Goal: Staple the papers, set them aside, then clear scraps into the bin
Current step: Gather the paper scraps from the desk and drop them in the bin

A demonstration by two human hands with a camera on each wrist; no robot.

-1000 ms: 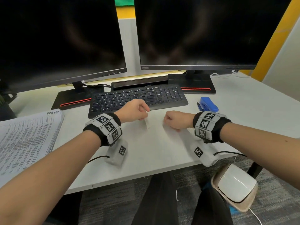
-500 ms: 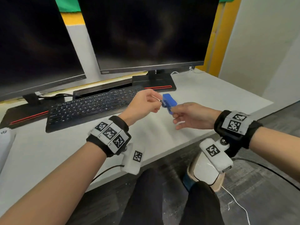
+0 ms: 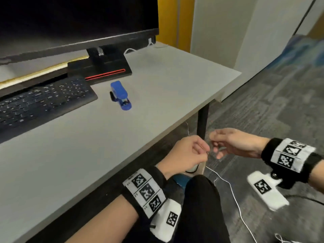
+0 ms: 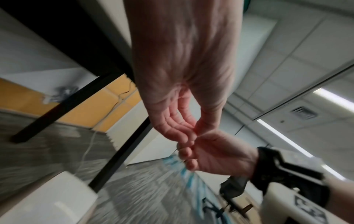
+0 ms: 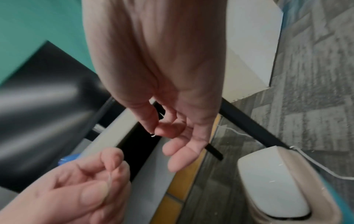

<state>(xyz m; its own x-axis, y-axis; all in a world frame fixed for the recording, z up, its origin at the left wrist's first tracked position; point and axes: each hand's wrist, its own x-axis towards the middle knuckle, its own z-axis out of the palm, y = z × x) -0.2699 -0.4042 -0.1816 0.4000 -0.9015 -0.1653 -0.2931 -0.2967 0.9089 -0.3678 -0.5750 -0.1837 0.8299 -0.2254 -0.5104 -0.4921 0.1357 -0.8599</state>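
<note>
While both hands hang past the desk's front edge, at about 5 o'clock in the head view, the left hand has its fingers curled in, thumb and forefinger pinching a tiny bent bit of wire, seemingly a staple; the right wrist view shows a thin pale sliver at its fingertips. Just beside it at 3 o'clock, the right hand pinches a small white scrap between thumb and forefinger, its other fingers loosely spread. Below the hands stands a bin, beige with a white swing lid that lies closed; its contents are hidden. At 12 o'clock from the hands, a blue stapler rests on the desk, right of the keyboard and in front of the monitor's base.
</note>
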